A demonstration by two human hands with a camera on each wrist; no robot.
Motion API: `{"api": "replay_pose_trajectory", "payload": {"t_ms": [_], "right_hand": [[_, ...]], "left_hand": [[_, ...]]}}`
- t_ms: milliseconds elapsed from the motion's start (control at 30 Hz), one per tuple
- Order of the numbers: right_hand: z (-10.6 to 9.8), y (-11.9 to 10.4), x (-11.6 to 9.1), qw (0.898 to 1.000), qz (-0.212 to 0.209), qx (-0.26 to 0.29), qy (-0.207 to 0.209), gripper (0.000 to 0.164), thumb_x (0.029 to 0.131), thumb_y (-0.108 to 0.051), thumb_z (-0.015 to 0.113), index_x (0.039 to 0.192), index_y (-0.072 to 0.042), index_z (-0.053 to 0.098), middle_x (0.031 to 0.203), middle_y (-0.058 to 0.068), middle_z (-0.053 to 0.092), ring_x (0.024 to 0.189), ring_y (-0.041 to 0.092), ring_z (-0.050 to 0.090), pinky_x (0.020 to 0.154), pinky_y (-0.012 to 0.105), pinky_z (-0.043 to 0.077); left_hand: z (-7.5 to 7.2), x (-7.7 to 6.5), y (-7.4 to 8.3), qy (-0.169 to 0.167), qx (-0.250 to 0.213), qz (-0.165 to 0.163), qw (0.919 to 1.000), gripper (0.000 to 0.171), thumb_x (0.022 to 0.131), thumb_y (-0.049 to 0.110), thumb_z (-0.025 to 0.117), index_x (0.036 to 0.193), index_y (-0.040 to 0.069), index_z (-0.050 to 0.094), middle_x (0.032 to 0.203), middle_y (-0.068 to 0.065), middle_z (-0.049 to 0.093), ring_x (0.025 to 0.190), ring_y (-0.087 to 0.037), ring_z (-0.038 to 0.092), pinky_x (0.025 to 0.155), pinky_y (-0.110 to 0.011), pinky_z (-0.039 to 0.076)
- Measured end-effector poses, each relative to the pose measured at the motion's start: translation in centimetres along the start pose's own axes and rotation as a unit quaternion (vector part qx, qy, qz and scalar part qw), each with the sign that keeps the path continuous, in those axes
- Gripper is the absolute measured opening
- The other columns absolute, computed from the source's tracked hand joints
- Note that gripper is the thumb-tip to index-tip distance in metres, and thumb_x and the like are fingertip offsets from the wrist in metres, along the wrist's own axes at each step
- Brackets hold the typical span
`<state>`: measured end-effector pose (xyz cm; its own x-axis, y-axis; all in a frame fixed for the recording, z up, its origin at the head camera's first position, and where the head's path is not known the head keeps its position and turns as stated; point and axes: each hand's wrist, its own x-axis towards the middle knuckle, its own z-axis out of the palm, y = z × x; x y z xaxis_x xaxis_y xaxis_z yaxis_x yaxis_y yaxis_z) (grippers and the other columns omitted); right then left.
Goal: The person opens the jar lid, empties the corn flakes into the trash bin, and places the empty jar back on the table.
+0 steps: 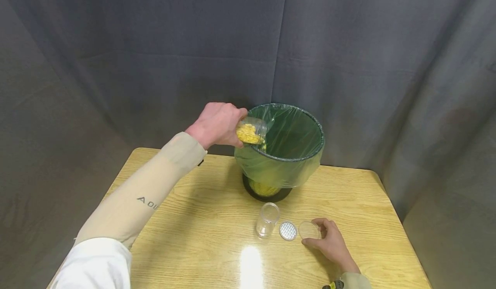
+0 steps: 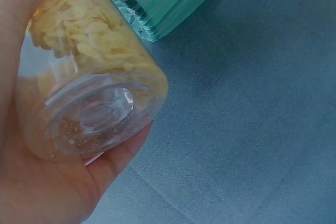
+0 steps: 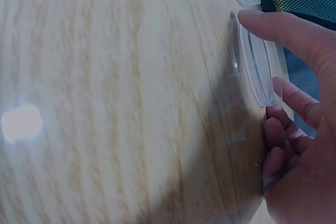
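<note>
My left hand (image 1: 221,124) grips a clear plastic jar (image 1: 253,124) holding yellow flakes. The jar lies nearly on its side, its mouth over the left rim of a waste bin (image 1: 294,159) lined with a green bag. In the left wrist view, pale yellow flakes (image 2: 94,35) lie along the jar's wall, and its base faces the camera. On the table, my right hand (image 1: 329,241) pinches a clear round lid (image 1: 308,230) at its edge between thumb and fingers. Beside that lid are a silver patterned round lid (image 1: 288,231) and a second clear jar (image 1: 267,220).
The wooden table (image 1: 209,246) carries the bin, which stands near its back edge on a dark round base (image 1: 267,194). Grey curtains (image 1: 174,43) hang behind the table and on both sides. A bright light reflection (image 1: 251,265) shows on the tabletop near the front.
</note>
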<state>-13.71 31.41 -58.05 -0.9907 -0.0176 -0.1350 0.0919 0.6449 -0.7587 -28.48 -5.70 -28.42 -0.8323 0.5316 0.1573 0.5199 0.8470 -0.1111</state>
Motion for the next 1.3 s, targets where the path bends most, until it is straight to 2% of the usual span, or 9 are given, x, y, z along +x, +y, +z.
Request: {"api": "replay_pose_trajectory", "payload": {"t_ms": [267, 567, 833, 1000, 1300], "right_hand": [[-0.11, -0.07, -0.03, 1.000, -0.001, 0.003, -0.002, 0.074, 0.074, -0.025, 0.092, 0.132, 0.002, 0.055, 0.108, 0.011, 0.043, 0.095, 0.024, 0.039, 0.077, 0.031, 0.042], [-0.03, -0.05, 0.05, 1.000, 0.007, -0.005, 0.003, 0.074, 0.073, -0.026, 0.093, 0.131, 0.001, 0.057, 0.108, 0.011, 0.044, 0.095, 0.024, 0.040, 0.078, 0.033, 0.042], [-0.12, -0.17, -0.16, 1.000, 0.012, 0.007, 0.003, 0.073, 0.073, -0.024, 0.093, 0.131, 0.002, 0.056, 0.114, 0.013, 0.047, 0.104, 0.027, 0.043, 0.090, 0.040, 0.044], [-0.13, -0.06, -0.14, 1.000, 0.010, 0.010, 0.004, 0.074, 0.073, -0.024, 0.093, 0.131, 0.002, 0.056, 0.116, 0.014, 0.047, 0.106, 0.028, 0.043, 0.093, 0.043, 0.044], [-0.06, 0.14, 0.02, 1.000, 0.007, 0.001, 0.006, 0.073, 0.073, -0.025, 0.093, 0.131, 0.001, 0.057, 0.111, 0.012, 0.046, 0.100, 0.025, 0.042, 0.085, 0.037, 0.043]], "left_hand": [[-0.09, 0.02, 0.08, -0.009, 0.001, -0.002, 1.0000, 0.057, 0.065, 0.054, 0.090, 0.099, 0.018, 0.062, 0.075, 0.005, 0.061, 0.073, -0.018, 0.062, 0.065, -0.042, 0.054], [-0.08, 0.14, 0.11, -0.003, 0.005, -0.002, 1.0000, 0.056, 0.065, 0.053, 0.089, 0.099, 0.018, 0.062, 0.080, 0.003, 0.063, 0.074, -0.018, 0.061, 0.065, -0.042, 0.053], [-0.31, 0.09, 0.18, 0.002, 0.005, 0.006, 1.0000, 0.056, 0.064, 0.051, 0.090, 0.102, 0.018, 0.064, 0.082, 0.002, 0.065, 0.075, -0.020, 0.063, 0.066, -0.043, 0.054], [-0.49, 0.16, 0.25, -0.004, 0.006, 0.007, 1.0000, 0.057, 0.065, 0.050, 0.090, 0.106, 0.018, 0.065, 0.081, 0.003, 0.064, 0.076, -0.019, 0.062, 0.066, -0.042, 0.053], [-0.50, 0.18, 0.23, -0.011, 0.006, 0.004, 0.9999, 0.056, 0.066, 0.049, 0.089, 0.107, 0.019, 0.065, 0.084, 0.003, 0.065, 0.077, -0.020, 0.063, 0.067, -0.042, 0.053]]}}
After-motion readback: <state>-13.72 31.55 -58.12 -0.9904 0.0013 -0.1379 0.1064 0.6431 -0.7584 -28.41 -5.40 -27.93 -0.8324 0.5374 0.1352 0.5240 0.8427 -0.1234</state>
